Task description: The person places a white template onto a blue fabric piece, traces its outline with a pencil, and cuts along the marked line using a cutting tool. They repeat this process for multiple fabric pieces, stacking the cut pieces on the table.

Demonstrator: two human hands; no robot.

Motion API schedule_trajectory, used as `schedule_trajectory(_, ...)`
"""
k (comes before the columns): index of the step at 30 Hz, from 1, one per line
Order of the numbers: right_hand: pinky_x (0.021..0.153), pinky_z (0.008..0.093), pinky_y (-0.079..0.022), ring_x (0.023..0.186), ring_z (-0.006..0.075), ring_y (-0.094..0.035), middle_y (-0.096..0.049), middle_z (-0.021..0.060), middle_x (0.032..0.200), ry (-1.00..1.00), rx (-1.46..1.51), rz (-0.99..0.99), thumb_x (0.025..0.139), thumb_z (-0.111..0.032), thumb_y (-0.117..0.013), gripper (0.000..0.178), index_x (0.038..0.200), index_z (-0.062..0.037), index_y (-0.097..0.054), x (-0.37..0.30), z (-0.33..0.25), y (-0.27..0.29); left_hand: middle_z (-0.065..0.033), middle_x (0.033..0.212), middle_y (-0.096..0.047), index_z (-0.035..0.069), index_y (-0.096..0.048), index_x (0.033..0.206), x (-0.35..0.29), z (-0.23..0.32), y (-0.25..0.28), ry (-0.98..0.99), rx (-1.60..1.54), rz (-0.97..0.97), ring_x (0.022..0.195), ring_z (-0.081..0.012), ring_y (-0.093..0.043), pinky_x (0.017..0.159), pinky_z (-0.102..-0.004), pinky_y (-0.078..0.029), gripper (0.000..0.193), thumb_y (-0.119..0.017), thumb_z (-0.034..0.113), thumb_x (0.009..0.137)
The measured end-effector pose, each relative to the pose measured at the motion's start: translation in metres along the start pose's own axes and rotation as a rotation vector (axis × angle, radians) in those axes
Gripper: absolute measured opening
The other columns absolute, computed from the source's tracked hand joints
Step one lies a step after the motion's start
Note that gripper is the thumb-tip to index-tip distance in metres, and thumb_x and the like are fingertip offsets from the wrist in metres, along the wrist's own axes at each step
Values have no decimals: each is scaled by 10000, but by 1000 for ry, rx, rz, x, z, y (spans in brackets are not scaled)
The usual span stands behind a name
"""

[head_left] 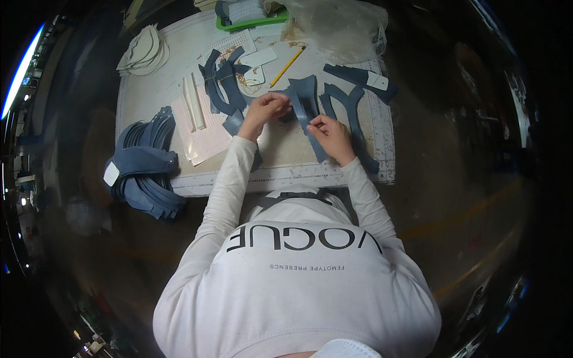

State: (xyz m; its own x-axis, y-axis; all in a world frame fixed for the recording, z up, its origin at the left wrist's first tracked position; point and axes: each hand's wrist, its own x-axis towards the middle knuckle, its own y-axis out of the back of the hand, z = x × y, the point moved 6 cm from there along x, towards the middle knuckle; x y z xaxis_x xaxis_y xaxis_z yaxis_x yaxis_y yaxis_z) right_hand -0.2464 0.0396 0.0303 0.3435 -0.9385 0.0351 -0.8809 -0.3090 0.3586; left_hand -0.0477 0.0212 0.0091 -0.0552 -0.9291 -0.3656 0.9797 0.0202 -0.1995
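Note:
A curved blue-grey cut piece [302, 98], like leather or thick cloth, stands partly raised over the table between my hands. My left hand [267, 112] is closed, its fingertips pinching at the piece's left edge. Lower down on its right edge, my right hand [332, 137] has thumb and fingers closed on it. A Y-shaped blue-grey piece [348, 107] lies just right of my right hand. Left of my left hand rests a tied bundle of similar strips [222, 83]. Another small blue-grey piece [234, 123] lies partly behind my left wrist.
A yellow pencil [287, 67] lies beyond my hands. A white block [193, 102] sits on a pink lined sheet [209, 142]. A large blue-grey stack [143, 161] overhangs the left edge. Pale pieces [145, 52], a green tray [253, 24] and a clear plastic bag [340, 30] are at the back.

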Motion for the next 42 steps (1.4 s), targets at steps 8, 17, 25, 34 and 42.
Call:
schedule_trajectory(8,613,330,-500,619,251,-629,-658,107,722,-203,-200,236,792,-64,-681,226,1015,-49,-652,-24,68,44,-27,957,-673,51,-633,1017,21,9,-40,-116,214,-37,822,-83,-626,724,-216,-501,181,-565,200,940)
schedule_trajectory(17,661,177,-439,783,34,-570,-644,3,902,-249,380,130,902,-89,-599,277,1166,-6,-598,-24,40,47,11,818,-651,55,-653,1007,-33,14,72,-96,274,303,728,-53,-590,641,-197,-455,192,-563,212,943)
schedule_trajectory(25,743,191,-443,843,64,-556,-647,25,979,-169,521,60,910,-102,-597,286,1188,-36,-607,-1,32,51,31,754,-621,59,-674,971,-37,-11,11,-107,292,104,668,-41,-550,605,-187,-431,215,-562,240,941)
schedule_trajectory(34,583,329,-469,563,212,-567,-598,114,663,-167,-132,243,822,-55,-644,250,1069,-82,-665,-24,80,46,-15,649,-625,8,-672,907,-35,-31,-62,-274,689,8,590,-71,-589,561,-223,-460,196,-608,192,890)
schedule_trajectory(42,865,393,-466,1022,357,-534,-518,177,1099,1,-731,175,748,-139,-726,591,1272,-15,-482,-36,37,24,-45,699,-666,41,-694,905,-46,-6,78,-226,685,496,624,-123,-628,597,-245,-479,192,-610,209,866)
